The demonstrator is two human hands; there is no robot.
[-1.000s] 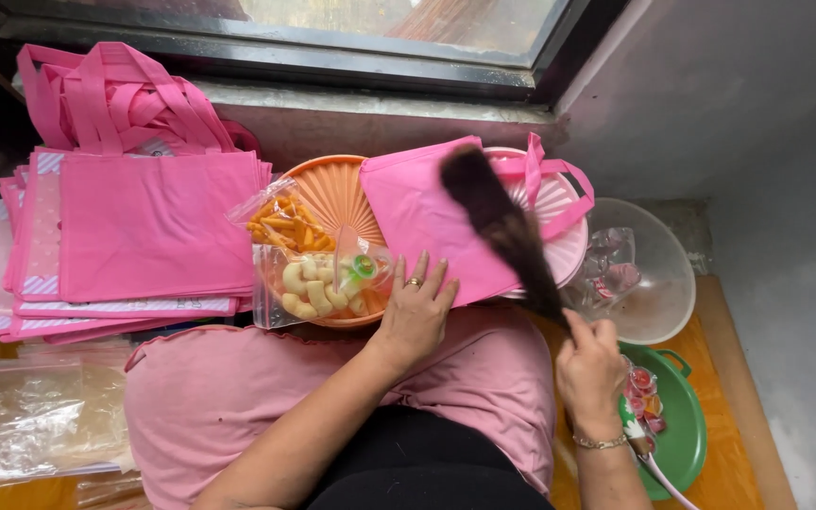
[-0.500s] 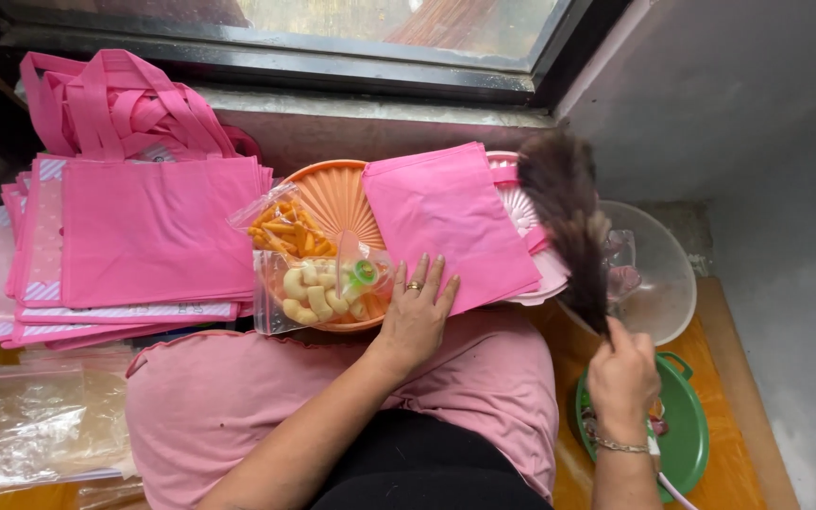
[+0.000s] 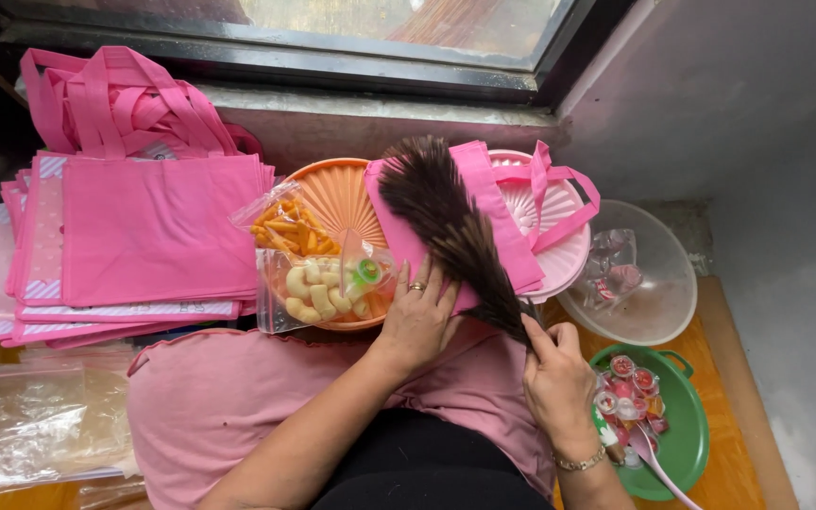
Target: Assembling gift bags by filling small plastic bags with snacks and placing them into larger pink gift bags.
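Pink bag: flat under your left hand, fingers spread and pressed on its near edge, beside the snack packets on the orange tray. Feather duster: your right hand grips its handle, plume angled across the bag. Green bowl crowds your right; the bag stack lies left.

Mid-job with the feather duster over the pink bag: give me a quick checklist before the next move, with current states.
1. Right hand grips feather duster at its base: ok.
2. Left hand flat on pink bag, pinning it: ok.
3. Duster feathers lie across the bag: ok.
4. Snack packets sit on orange tray, beside the left hand, close to the feathers: not ok.
5. Bag surface clean: cannot tell.
6. Green bowl apart from the duster: ok.
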